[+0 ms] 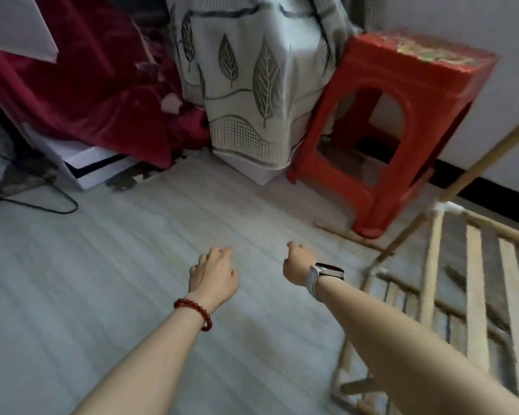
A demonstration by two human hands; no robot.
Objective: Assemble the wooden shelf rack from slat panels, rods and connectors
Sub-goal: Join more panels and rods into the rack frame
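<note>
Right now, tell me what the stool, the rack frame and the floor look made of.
Stool: moulded plastic by the look, red and glossy, one-piece legs.
Rack frame: pale unfinished wood or bamboo slats and rods, joined by whitish connectors, probably plastic.
Floor: grey wood-grain planks, likely laminate or vinyl; blur leaves it open.

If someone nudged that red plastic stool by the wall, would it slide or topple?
The red stool would probably slide: it looks like light hollow plastic on a smooth floor. It is tall with splayed legs, so a low push seems safe; a high one might tip it.
</note>
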